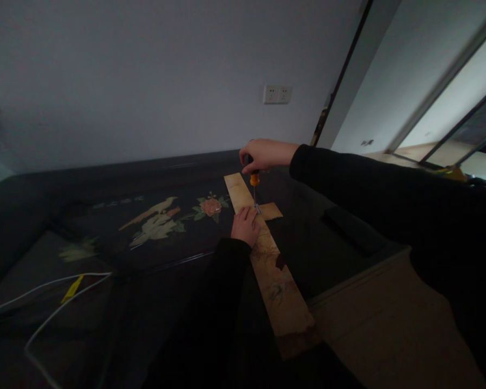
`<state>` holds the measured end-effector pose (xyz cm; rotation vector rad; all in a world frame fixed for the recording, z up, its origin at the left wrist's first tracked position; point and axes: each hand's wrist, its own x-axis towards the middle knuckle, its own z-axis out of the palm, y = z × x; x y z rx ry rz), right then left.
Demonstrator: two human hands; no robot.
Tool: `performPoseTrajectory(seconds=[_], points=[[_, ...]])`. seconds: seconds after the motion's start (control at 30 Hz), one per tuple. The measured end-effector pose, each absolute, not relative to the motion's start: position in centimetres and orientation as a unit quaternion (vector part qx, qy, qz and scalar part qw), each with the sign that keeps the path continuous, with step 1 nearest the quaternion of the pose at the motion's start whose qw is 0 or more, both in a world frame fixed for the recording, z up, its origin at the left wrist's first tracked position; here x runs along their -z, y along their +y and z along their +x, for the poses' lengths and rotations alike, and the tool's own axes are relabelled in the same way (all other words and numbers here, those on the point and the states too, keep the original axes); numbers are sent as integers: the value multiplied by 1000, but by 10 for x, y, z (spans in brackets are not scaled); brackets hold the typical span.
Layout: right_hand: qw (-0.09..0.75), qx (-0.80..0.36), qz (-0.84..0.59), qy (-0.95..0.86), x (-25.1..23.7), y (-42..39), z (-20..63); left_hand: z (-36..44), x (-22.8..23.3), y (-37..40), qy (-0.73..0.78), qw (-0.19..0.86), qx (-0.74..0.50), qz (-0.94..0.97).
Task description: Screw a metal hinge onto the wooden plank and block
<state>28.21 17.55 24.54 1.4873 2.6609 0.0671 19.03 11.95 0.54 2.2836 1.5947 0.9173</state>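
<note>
A long wooden board (282,300) lies slantwise over a dark glossy surface. A short wood piece (272,211) sticks out from its right side near the far end. Where the two meet is a small silvery metal piece (258,209); its exact kind is too small to tell. My right hand (257,154) is closed round the handle of a screwdriver (255,179), held upright with its tip down at the metal piece. Bent fingers of my left hand (246,227) press on the board, right beside the metal piece. What lies under those fingers is hidden.
The dark surface (178,265) carries a bird and flower picture. A white cable (71,294) with a yellow tag (72,289) loops at the left. Behind stands a pale wall with a double socket (277,94). A dark flat object (350,229) lies at the right.
</note>
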Motion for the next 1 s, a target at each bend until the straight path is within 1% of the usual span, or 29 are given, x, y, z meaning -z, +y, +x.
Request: performPoseTrajectory(seconds=[0.1, 0.23, 0.37, 0.47, 0.7, 0.8, 0.87, 0.93, 1.0], points=[[35, -51, 503, 862, -244, 172, 281, 190, -6, 119, 542, 108, -307, 775], [64, -10, 500, 863, -249, 167, 279, 190, -5, 119, 542, 104, -313, 773], [60, 11, 500, 864, -255, 166, 280, 190, -5, 119, 541, 103, -312, 774], [32, 25, 499, 866, -256, 169, 282, 190, -7, 118, 540, 104, -308, 776], [-73, 35, 492, 867, -257, 181, 293, 191, -12, 115, 557, 119, -288, 769], [-150, 56, 488, 858, -254, 184, 315, 190, -16, 113, 568, 126, -290, 759], [-237, 78, 502, 828, -242, 184, 337, 186, -19, 115, 574, 122, -300, 752], [-365, 130, 513, 766, -218, 180, 360, 182, -23, 122, 568, 113, -305, 756], [-522, 228, 503, 650, -181, 173, 382, 178, -27, 133, 558, 108, -297, 767]])
